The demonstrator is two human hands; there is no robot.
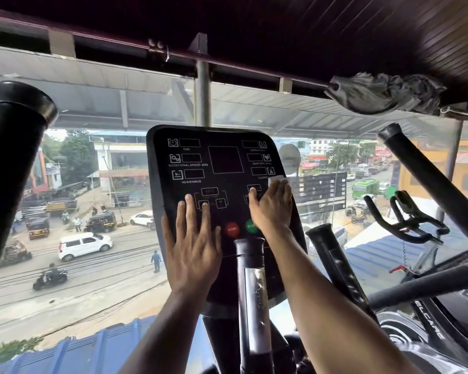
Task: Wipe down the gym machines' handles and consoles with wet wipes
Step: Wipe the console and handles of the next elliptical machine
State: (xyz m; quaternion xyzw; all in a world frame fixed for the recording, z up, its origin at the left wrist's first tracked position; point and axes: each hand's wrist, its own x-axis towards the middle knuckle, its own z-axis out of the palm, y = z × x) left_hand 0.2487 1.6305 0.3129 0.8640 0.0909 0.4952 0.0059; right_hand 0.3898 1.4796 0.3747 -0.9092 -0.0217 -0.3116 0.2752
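Glass window wall (119, 109) over a daylit street (92, 268), dark ceiling (308, 28)

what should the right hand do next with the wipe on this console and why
Probably slide the right hand and the wet wipe leftward across the console. The wipe sits at the right edge by the calories readout, the display area lies beyond it, and the left hand rests flat on the lower left buttons.

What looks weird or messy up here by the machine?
A crumpled grey cloth is bunched on the ceiling rail at upper right, sagging loose. On the console, nothing looks broken; the right hand presses a white wipe there.
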